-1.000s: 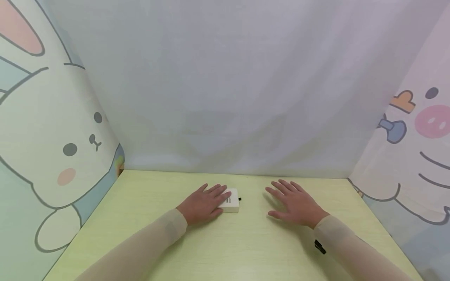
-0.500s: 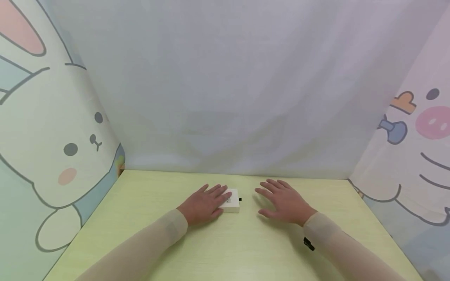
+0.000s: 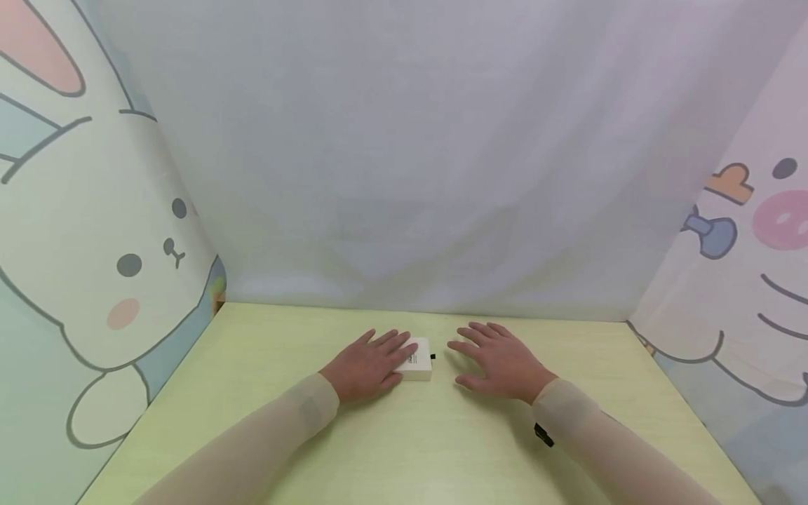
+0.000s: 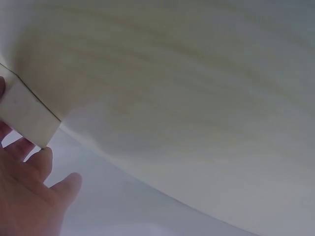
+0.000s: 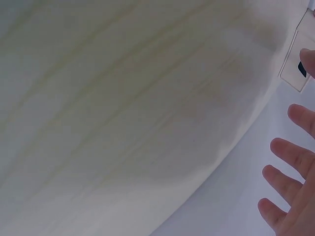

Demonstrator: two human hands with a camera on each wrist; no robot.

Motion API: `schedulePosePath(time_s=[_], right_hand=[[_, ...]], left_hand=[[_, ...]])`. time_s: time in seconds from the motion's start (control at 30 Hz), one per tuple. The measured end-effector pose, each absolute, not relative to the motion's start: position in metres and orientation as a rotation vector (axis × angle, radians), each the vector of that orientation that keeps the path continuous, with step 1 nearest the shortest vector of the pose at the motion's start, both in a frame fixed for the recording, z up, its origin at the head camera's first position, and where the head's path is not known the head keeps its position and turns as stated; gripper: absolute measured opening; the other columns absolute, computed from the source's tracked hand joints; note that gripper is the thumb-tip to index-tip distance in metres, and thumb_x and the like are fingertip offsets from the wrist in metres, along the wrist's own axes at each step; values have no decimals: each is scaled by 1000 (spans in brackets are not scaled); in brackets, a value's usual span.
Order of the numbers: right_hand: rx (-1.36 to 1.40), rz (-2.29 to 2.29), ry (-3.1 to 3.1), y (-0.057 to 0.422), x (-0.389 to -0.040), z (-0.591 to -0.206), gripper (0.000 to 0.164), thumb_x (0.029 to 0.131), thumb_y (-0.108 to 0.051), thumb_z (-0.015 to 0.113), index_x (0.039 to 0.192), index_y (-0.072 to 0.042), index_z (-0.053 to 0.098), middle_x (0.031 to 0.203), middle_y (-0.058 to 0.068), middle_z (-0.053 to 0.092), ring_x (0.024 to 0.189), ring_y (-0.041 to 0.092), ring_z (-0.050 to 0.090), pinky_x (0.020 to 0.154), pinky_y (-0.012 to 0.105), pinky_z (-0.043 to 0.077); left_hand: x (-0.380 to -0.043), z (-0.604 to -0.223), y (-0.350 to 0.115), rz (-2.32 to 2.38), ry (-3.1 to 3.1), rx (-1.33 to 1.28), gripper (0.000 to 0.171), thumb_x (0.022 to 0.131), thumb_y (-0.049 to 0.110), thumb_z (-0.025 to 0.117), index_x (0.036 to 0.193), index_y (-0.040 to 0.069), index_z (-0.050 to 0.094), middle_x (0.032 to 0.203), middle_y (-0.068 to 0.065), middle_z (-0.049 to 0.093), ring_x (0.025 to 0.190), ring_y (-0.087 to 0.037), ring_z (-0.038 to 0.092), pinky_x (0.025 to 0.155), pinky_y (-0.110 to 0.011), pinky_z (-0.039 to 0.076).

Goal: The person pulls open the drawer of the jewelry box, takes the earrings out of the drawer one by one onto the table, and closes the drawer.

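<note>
A small white box [image 3: 422, 369] with dark print on top lies on the table, its left part covered by my left hand [image 3: 362, 368]. That hand rests on it with fingers spread and fairly straight, index finger over the top and thumb along the near side. From the left wrist view, fingers lie along an edge of the box [image 4: 29, 113]. A short black tab [image 3: 433, 356] sticks out of the box's right side. Just right of this tab is my right hand [image 3: 501, 365], fingers spread, palm down, holding nothing. The right wrist view shows its thumb overlapping the tab [image 5: 302, 69].
The pale yellow table [image 3: 435, 449] runs back to a plain light curtain [image 3: 410, 175]. Printed cloth walls with a rabbit [image 3: 95, 231] and a pig [image 3: 757, 266] stand at the left and right. A black piece [image 3: 543, 435] hangs beneath the right sleeve.
My right hand has moved left, closer to the box's black tab, with its fingers still spread. The left hand and the box have stayed in place.
</note>
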State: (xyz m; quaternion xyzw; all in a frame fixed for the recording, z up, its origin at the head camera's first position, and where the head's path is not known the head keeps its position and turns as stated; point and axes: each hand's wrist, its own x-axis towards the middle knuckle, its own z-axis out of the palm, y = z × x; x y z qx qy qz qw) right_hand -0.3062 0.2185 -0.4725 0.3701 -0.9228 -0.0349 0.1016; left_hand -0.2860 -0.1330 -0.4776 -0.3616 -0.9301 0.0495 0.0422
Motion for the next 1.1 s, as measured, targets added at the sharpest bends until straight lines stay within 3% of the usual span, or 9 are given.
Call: schedulePosePath(time_s=[0.77, 1.1], right_hand=[[1182, -203, -2456, 182, -316, -474, 38, 108, -45, 85, 143, -31, 84, 152, 9, 81, 140, 32, 79, 117, 54, 68], [1187, -209, -2350, 166, -322, -479, 21, 103, -43, 93, 119, -29, 92, 144, 5, 84, 128, 28, 82, 107, 47, 72]], left_hand=[[-286, -475, -130, 148, -2857, -1110, 66, 123, 46, 57, 184, 25, 44, 191, -3, 47, 177, -29, 50, 142, -59, 48], [-284, -473, -129, 178, -2843, -1114, 65, 124, 46, 56, 184, 24, 45, 191, -4, 48, 176, -29, 51, 142, -58, 49]])
